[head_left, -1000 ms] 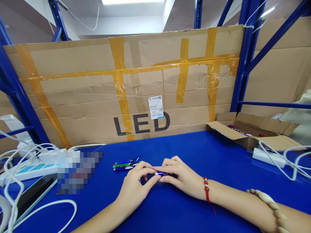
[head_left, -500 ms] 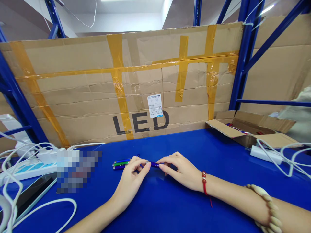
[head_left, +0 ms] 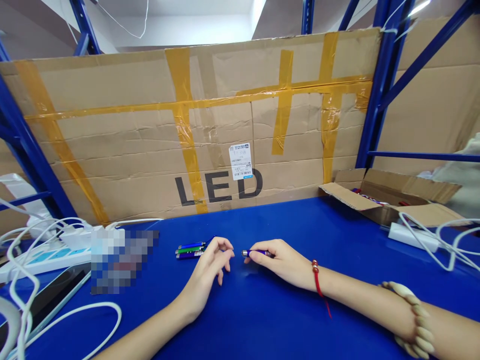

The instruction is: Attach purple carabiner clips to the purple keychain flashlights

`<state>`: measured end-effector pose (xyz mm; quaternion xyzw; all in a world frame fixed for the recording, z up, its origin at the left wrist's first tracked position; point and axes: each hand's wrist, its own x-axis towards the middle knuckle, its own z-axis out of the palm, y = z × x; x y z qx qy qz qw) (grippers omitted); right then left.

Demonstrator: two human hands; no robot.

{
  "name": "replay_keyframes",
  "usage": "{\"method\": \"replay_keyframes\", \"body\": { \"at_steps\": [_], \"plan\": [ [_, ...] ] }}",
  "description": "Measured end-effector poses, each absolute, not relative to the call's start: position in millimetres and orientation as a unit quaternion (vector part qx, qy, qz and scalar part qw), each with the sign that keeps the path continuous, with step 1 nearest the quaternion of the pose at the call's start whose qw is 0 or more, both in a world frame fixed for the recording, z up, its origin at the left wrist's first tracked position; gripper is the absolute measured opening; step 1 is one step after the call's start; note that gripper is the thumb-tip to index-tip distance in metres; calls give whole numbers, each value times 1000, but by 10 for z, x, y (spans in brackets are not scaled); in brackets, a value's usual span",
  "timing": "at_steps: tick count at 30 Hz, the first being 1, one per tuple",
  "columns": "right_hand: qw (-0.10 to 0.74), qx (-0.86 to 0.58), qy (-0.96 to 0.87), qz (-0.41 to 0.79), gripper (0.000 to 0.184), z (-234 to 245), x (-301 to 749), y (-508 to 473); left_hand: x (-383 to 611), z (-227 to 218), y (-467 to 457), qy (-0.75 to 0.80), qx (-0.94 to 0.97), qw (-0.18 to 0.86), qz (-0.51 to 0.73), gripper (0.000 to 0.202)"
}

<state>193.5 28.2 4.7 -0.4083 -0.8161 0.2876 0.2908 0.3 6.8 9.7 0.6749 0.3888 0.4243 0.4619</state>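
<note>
Evidently, the right hand (head_left: 270, 257) has its grip pinched on a slim purple pen-like piece (head_left: 246, 253), thumb on the near side and fingers over the far side, so that its silver end is left bare and aims at the left hand (head_left: 213, 262). That piece lies roughly level over the middle of the blue bench (head_left: 262, 320), well in from the far edge; whether it touches the surface I cannot tell. The left hand's grip is loosely spread, fingers curled around nothing, just beside the silver end, probably so that it can steady or meet the piece without a reach. Behind it, between the hand and the far edge, a blue pen (head_left: 190, 245), a green pen (head_left: 188, 250) and a dark purple pen (head_left: 188, 255) lie side by side, perhaps lined up to stop them straying; the left hand hides part of their right ends. A power strip (head_left: 56, 258) and a phone (head_left: 39, 302) sit toward the left edge, while an open carton (head_left: 438, 214) occupies the far right corner, apparently to leave the middle for handwork.
</note>
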Motion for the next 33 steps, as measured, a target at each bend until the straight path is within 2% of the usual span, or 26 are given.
{"method": "replay_keyframes", "body": {
  "at_steps": [3,8,12,17,20,27,33],
  "plan": [
    [279,-419,-817,282,43,59,1957,299,-26,95,107,364,621,498,484,26],
    [263,-427,-821,272,36,88,1957,273,-40,111,113,370,606,482,514,33],
    [252,-432,-823,270,36,60,1946,277,-16,111,104,385,629,471,485,34],
    [273,-368,-837,298,27,55,1904,225,58,103,45,453,730,361,363,24],
    [266,-348,-852,285,22,72,1882,166,73,91,20,434,755,368,325,22],
    [278,-352,-853,267,36,32,1905,172,39,41,83,435,729,385,362,16],
    [296,-360,-844,266,55,65,1954,237,12,88,104,435,607,498,440,27]
  ]
}}
